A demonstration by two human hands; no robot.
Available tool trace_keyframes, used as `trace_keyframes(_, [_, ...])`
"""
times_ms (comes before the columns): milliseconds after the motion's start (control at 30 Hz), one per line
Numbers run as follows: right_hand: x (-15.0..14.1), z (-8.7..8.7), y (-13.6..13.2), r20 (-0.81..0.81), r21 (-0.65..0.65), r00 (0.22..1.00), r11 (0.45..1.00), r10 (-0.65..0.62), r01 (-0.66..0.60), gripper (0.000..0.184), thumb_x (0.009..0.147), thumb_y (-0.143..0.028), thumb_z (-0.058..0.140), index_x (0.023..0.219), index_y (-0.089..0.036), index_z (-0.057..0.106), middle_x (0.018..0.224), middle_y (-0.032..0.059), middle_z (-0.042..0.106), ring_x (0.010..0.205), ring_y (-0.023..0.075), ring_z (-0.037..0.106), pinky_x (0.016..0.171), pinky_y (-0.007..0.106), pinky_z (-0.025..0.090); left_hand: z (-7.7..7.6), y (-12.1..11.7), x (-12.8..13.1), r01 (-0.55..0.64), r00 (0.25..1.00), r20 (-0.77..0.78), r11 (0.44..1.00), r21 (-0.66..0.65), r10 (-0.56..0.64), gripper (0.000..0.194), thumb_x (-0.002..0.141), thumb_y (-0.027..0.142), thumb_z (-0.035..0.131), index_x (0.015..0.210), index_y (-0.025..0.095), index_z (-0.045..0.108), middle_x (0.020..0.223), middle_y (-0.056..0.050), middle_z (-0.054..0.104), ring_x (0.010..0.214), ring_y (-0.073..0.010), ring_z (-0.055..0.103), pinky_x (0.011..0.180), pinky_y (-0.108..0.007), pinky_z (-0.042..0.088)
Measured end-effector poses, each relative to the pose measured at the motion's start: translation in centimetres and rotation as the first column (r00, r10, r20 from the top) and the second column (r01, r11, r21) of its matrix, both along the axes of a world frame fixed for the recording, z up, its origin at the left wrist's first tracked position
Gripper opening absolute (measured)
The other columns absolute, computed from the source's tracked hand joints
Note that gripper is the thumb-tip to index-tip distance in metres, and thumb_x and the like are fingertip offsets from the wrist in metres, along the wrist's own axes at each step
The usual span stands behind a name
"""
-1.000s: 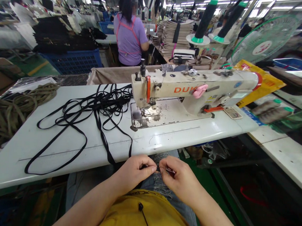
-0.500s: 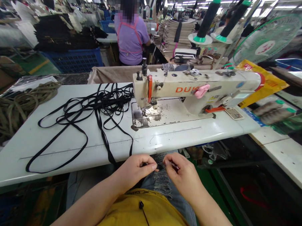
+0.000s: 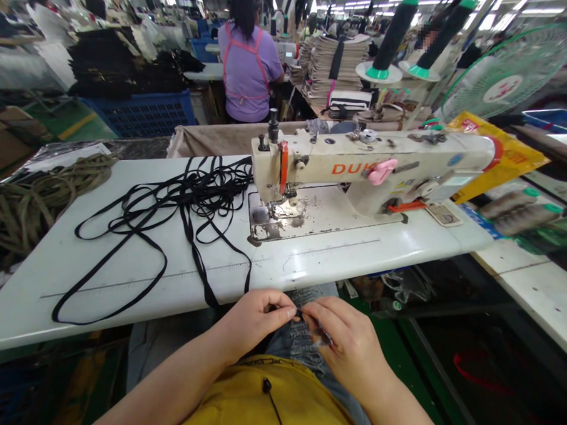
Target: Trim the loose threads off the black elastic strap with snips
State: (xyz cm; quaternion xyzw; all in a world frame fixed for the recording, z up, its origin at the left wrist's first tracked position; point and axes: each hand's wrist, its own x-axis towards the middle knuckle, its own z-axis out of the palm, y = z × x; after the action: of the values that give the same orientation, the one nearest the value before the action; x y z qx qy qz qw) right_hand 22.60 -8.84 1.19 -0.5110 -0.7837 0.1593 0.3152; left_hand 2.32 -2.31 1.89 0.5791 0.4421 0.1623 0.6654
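The right hand [image 3: 346, 331] has shifted back in since half a second ago, so its fingertips now meet those of the left hand [image 3: 257, 318] above the ripped blue denim lap [image 3: 301, 346]. Both are pinched on a little dark bit [image 3: 299, 313], probably an end of the narrow black fabric strapping [image 3: 208, 292] heaped on the glossy white tabletop [image 3: 271, 276]. The right also has a small shiny thing [image 3: 322, 337], too blurred to name. Looks like fiddly prep; next move calls for a steady left pinch imo.
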Motion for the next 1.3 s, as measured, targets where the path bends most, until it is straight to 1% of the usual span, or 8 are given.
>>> trace_keyframes(300, [-0.8, 0.0, 0.2, -0.052, -0.025, 0.995, 0.996, -0.083, 0.081, 0.021, 0.081, -0.004, 0.052, 0.091, -0.022, 0.059, 0.083, 0.0040, 0.059, 0.076, 0.0197, 0.055, 0.069, 0.030, 0.045, -1.1, -0.1, 0.2, 0.012, 0.999, 0.051, 0.999, 0.053, -0.014, 0.022, 0.085, 0.035, 0.065, 0.089, 0.016, 0.074, 0.082, -0.003, 0.070, 0.075, -0.0162, 0.058, 0.071, -0.026, 0.044])
trace_keyframes(600, [-1.8, 0.1, 0.3, -0.229, -0.116, 0.968, 0.990, -0.100, 0.074, 0.017, 0.083, -0.006, 0.050, 0.081, -0.023, 0.056, 0.076, 0.0008, 0.052, 0.069, 0.0167, 0.051, 0.061, 0.027, 0.039, -1.6, -0.3, 0.7, 0.047, 0.986, -0.167, 0.899, 0.435, 0.029, 0.009, 0.079, 0.021, 0.066, 0.081, 0.020, 0.075, 0.078, -0.001, 0.057, 0.069, -0.0147, 0.053, 0.063, -0.025, 0.039])
trace_keyframes(800, [-3.2, 0.5, 0.0, -0.435, -0.198, 0.900, 0.971, 0.036, -0.134, 0.013, 0.084, -0.012, 0.053, 0.076, -0.022, 0.054, 0.072, -0.0017, 0.049, 0.064, 0.0147, 0.049, 0.058, 0.026, 0.036, -2.2, -0.6, 1.1, 0.109, 0.981, -0.191, 0.851, 0.514, -0.010, 0.010, 0.076, 0.011, 0.063, 0.080, 0.018, 0.069, 0.085, -0.003, 0.060, 0.081, -0.0186, 0.058, 0.070, -0.028, 0.041])
trace_keyframes(900, [-2.9, 0.6, 0.2, -0.492, -0.243, 0.869, 0.966, -0.048, -0.085, 0.012, 0.088, -0.016, 0.054, 0.077, -0.022, 0.056, 0.075, -0.0008, 0.050, 0.067, 0.0154, 0.050, 0.059, 0.027, 0.038, -2.3, -0.6, 1.3, 0.096, 0.988, -0.153, 0.877, 0.471, -0.027, 0.009, 0.077, 0.011, 0.062, 0.078, 0.018, 0.068, 0.082, -0.003, 0.059, 0.081, -0.0185, 0.057, 0.071, -0.028, 0.041])
trace_keyframes(967, [-2.3, 0.3, 0.6, -0.577, -0.285, 0.804, 0.958, -0.146, -0.031, 0.010, 0.090, -0.022, 0.056, 0.081, -0.022, 0.058, 0.084, 0.0020, 0.055, 0.072, 0.0165, 0.053, 0.062, 0.028, 0.041, -2.3, -0.6, 1.4, 0.043, 0.996, -0.086, 0.915, 0.402, -0.009, 0.012, 0.079, 0.014, 0.064, 0.088, 0.018, 0.070, 0.085, -0.003, 0.059, 0.082, -0.0183, 0.057, 0.073, -0.028, 0.043])
trace_keyframes(1067, [-1.8, -0.3, 1.0, -0.738, -0.435, 0.599, 0.897, -0.310, -0.072, 0.011, 0.091, -0.032, 0.060, 0.087, -0.022, 0.058, 0.090, 0.0038, 0.061, 0.068, 0.0154, 0.054, 0.062, 0.028, 0.044, -2.2, -0.6, 1.3, -0.038, 0.999, 0.030, 0.953, 0.301, 0.030, 0.028, 0.083, 0.023, 0.067, 0.110, 0.019, 0.066, 0.089, -0.002, 0.060, 0.079, -0.0169, 0.057, 0.072, -0.027, 0.045])
trace_keyframes(1200, [-2.2, -0.8, 1.3, -0.749, -0.648, 0.285, 0.750, -0.598, -0.132, 0.021, 0.083, -0.035, 0.069, 0.088, -0.022, 0.055, 0.078, 0.0005, 0.061, 0.055, 0.0105, 0.048, 0.046, 0.020, 0.030, -1.8, -0.4, 1.0, -0.003, 1.000, -0.017, 0.928, 0.373, 0.010, 0.013, 0.089, 0.030, 0.062, 0.089, 0.018, 0.067, 0.080, -0.001, 0.058, 0.074, -0.0154, 0.054, 0.069, -0.026, 0.041])
trace_keyframes(1300, [-2.7, -0.9, 1.6, -0.714, -0.699, 0.183, 0.705, -0.676, -0.119, 0.025, 0.076, -0.033, 0.074, 0.086, -0.020, 0.055, 0.074, -0.0002, 0.060, 0.053, 0.0097, 0.047, 0.044, 0.019, 0.028, -1.6, -0.3, 0.9, 0.091, 0.996, -0.042, 0.959, 0.268, -0.083, 0.024, 0.092, 0.035, 0.055, 0.082, 0.017, 0.068, 0.074, -0.001, 0.059, 0.064, -0.0132, 0.052, 0.063, -0.026, 0.040])
